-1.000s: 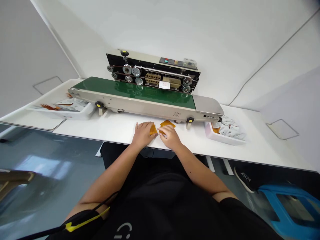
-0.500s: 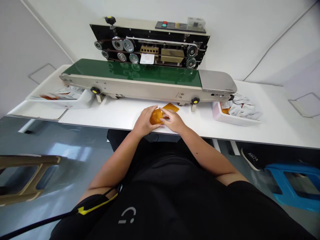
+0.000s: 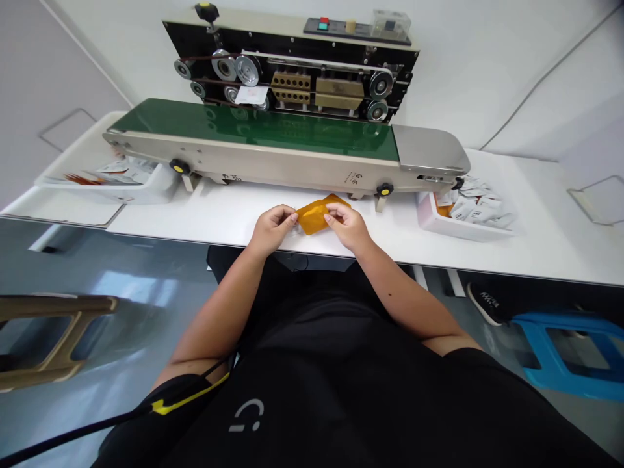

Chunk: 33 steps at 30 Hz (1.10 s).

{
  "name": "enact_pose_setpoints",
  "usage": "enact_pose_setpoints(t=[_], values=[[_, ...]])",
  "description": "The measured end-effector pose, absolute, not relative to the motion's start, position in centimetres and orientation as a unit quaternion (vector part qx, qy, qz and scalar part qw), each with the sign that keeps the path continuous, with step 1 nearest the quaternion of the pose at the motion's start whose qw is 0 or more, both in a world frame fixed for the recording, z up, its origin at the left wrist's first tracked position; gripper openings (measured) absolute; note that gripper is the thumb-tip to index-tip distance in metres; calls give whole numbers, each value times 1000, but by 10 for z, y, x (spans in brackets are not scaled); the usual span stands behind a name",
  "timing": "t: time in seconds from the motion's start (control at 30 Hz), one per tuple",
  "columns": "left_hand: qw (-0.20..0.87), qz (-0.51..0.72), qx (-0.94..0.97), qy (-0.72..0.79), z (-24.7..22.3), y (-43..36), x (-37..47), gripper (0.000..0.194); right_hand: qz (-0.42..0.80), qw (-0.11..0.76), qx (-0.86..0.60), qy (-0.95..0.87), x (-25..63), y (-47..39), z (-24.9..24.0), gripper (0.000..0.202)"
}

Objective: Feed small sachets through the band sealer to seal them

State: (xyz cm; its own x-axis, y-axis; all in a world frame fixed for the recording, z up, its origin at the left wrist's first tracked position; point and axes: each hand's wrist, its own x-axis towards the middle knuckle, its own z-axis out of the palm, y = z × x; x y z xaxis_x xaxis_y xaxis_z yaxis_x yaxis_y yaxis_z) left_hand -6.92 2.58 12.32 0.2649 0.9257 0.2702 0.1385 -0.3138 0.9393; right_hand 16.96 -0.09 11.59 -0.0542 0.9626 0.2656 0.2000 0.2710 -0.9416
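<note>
Overall, one white table (image 3: 550, 214) spans the view, carrying one band sealer (image 3: 244, 153) with a single green conveyor belt (image 3: 322, 140). Two stools stand on the floor: a brown stool (image 3: 61, 348) at left and a blue stool (image 3: 539, 344) at right. Two bins flank the sealer, the left bin (image 3: 160, 188) and the smaller right bin (image 3: 453, 227), each holding sachets too overlapped to count. One dark shoe (image 3: 485, 304) shows beneath the table. Two bare hands meet in front of the sealer. The left hand (image 3: 270, 229) has thumb and fingers closed narrowly on the left edge of one orange sachet (image 3: 311, 218); the right hand (image 3: 349, 227) pinches its right side likewise, so it lies between them, above the table near the front edge. A second orange sachet (image 3: 333, 197) shows partly behind it and the right fingers. One white sachet (image 3: 251, 95) sits at the sealer's left wheels. Three yellow-centred black knobs and two small buttons, one red (image 3: 324, 20), one teal, are visible.
</note>
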Motion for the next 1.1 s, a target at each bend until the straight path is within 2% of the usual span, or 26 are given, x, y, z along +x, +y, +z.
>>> enact_pose_setpoints(t=[0.27, 0.47, 0.63, 0.83, 0.97, 1.1], values=[[432, 469, 666, 388, 127, 24, -69, 38, 333, 508, -483, -630, 170, 1, 114, 26], [375, 471, 712, 361, 131, 25, -70, 26, 282, 526, -455, -661, 171, -1, 122, 14], [369, 474, 728, 330, 132, 25, -71, 19, 260, 538, -444, -668, 171, -4, 130, 13], [377, 474, 729, 318, 133, 25, -71, 23, 272, 538, -452, -658, 167, 0, 127, 13], [435, 496, 680, 321, 131, 26, -72, 31, 314, 496, -470, -659, 165, 3, 137, 19], [475, 490, 647, 341, 132, 26, -74, 37, 297, 435, -481, -701, 178, 12, 175, 25]])
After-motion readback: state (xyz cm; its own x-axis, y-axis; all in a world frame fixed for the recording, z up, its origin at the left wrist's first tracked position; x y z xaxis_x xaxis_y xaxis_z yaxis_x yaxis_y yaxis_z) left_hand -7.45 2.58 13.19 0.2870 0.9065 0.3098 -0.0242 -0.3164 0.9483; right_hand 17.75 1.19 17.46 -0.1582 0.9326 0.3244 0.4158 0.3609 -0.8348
